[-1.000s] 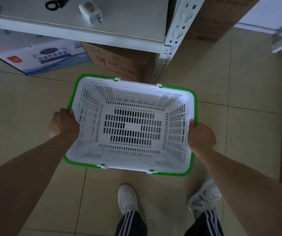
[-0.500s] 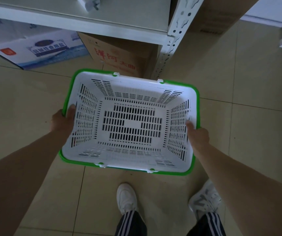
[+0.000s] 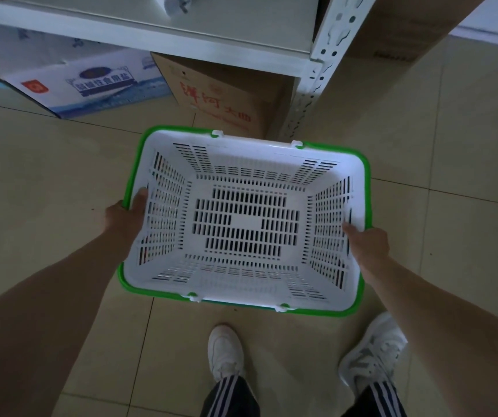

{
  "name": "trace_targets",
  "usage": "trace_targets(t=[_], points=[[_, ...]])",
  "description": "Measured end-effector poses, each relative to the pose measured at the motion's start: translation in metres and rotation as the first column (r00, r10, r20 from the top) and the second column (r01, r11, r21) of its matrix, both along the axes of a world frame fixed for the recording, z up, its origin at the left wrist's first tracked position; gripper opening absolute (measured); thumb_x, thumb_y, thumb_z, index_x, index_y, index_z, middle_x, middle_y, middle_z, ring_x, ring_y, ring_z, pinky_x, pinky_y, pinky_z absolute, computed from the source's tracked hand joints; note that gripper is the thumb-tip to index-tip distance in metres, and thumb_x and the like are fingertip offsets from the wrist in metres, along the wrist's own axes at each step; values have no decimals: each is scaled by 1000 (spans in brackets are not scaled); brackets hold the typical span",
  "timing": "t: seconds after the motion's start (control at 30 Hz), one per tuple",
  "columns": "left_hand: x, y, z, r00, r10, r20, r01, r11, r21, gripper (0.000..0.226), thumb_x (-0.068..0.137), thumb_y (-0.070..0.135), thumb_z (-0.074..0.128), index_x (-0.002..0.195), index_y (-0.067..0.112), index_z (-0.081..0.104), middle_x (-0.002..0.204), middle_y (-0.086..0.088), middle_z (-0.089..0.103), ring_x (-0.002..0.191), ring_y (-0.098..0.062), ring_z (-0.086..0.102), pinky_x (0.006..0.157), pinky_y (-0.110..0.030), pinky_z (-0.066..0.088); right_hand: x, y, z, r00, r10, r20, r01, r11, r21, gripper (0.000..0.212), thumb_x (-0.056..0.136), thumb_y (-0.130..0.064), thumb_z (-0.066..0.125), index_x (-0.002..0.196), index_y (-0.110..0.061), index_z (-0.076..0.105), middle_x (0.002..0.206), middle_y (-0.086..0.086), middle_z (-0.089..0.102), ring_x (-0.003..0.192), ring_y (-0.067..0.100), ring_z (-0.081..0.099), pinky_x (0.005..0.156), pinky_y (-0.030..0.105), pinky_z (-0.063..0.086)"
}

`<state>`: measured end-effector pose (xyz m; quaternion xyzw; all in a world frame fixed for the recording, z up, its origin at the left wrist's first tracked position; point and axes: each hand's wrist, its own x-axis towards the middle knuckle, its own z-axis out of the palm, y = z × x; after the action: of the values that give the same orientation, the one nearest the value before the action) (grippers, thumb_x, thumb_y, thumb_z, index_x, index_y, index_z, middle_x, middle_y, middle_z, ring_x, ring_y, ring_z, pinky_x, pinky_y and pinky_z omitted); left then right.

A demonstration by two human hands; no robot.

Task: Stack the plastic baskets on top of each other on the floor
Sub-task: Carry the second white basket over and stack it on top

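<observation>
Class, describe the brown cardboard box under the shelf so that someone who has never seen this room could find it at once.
Start at the white metal shelf along the top of the view and follow its perforated upright post down to the tiled floor. The brown cardboard box sits just left of that post, under the shelf. It bears red characters, unlike the white and blue printed box to its left.

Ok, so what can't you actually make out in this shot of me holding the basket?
Head view only:
- Whether the basket rests on the floor or hangs above it: looking straight down, no gap shows.
- Any other basket to stack with: none in frame.
- Fingers of the left hand and right hand: under the rim.
- White item on the shelf: cut off by the top edge.
- Box lettering: dim, partly under the shelf.
</observation>
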<state>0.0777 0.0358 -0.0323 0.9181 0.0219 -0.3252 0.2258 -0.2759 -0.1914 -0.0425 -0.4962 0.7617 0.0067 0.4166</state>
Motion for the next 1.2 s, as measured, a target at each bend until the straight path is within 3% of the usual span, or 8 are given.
trace_targets(t=[0.2,0.33,0.47,0.6,0.8,0.97,1.1,1.2], points=[[-34,-1,4,999,40,-20,-40,999,-9,54,88,61,51,65,12,44,61,-8,45,55,-21,44,60,-32,40,-23,-14,1,1000,16,-19,-16,1000,-11,34,89,-36,66,74,-7,55,63,4,52,59,23,53,62,31,43],[-70,-13,6,996,84,-6,-84,996,-41,53,91,55,53,60,14,37,56,-6,37,50,-19,37,50,-21,31,-48,-31,5,999,30,-15,-30,999,-19,30,91,-33,64,83,-5,58,63,4,53,62,24,56,64,31,44],[-106,-34,4,991,131,-9,-131,988,-77,54,87,57,57,60,14,39,58,-8,41,53,-19,41,54,-25,37,-78,-61,11,999,33,-24,-33,999,-15,31,90,-31,64,70,-9,54,62,3,53,55,21,53,58,28,43],[-142,-65,4,989,148,-24,-150,984,-92,58,80,67,58,71,10,54,70,-15,56,63,-24,55,61,-35,48,-115,-95,15,999,10,-41,-11,1000,-23,31,89,-31,65,69,-9,55,61,5,53,56,23,53,58,31,47],[-190,-135,6,997,72,-35,-75,993,-94,64,75,76,54,69,12,56,65,-13,59,60,-24,58,58,-38,53,-176,-148,25,998,-31,-49,29,999,-38,32,90,-26,65,67,-7,54,60,5,50,50,18,47,50,23,38],[-222,-206,6,999,42,-27,-45,991,-124,54,84,64,55,59,16,48,57,-6,52,53,-21,49,56,-27,44,-215,-199,30,995,-80,-53,78,996,-50,30,90,-27,67,68,-10,54,60,6,52,51,18,48,52,24,40],[-235,-260,3,1000,12,-25,-15,987,-157,54,87,59,55,56,18,39,54,-4,41,48,-19,39,50,-23,31,-232,-245,29,994,-104,-26,102,992,-71,26,89,-27,68,81,-4,60,68,9,55,60,22,52,62,31,45],[-236,-297,-1,1000,-12,-15,9,986,-166,53,86,61,54,58,18,42,56,-4,44,51,-20,42,53,-25,36,-234,-282,27,994,-106,-24,104,991,-85,34,89,-28,68,65,-10,51,62,6,50,52,19,46,51,25,39]])
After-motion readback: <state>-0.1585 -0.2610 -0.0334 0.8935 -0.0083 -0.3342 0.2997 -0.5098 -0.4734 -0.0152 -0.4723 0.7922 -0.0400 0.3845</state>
